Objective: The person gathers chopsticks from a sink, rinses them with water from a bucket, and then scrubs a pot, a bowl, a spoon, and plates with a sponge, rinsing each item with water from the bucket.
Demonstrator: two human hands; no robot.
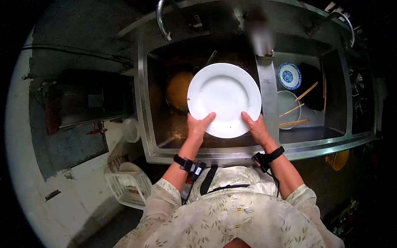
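Observation:
A large white plate (223, 97) is held up over the left sink basin (154, 115), its inner face toward me. My left hand (199, 125) grips its lower left rim, thumb on top and fingers hidden beneath. At the lower right rim, my right hand (255, 127) holds it the same way. Small dark specks show on the plate's left edge and near its bottom. Behind the plate, partly covered, lies a round brownish-orange thing (178, 91) in the dark basin; I cannot make out what it is.
In the right basin lie a blue-and-white bowl (290, 75), a pale larger bowl (288, 101) and several chopsticks (307, 91). Faucets (161, 20) arch over both basins. A blurred bottle-like object (259, 35) stands by the divider (268, 87). A white plastic basket (130, 186) sits at lower left.

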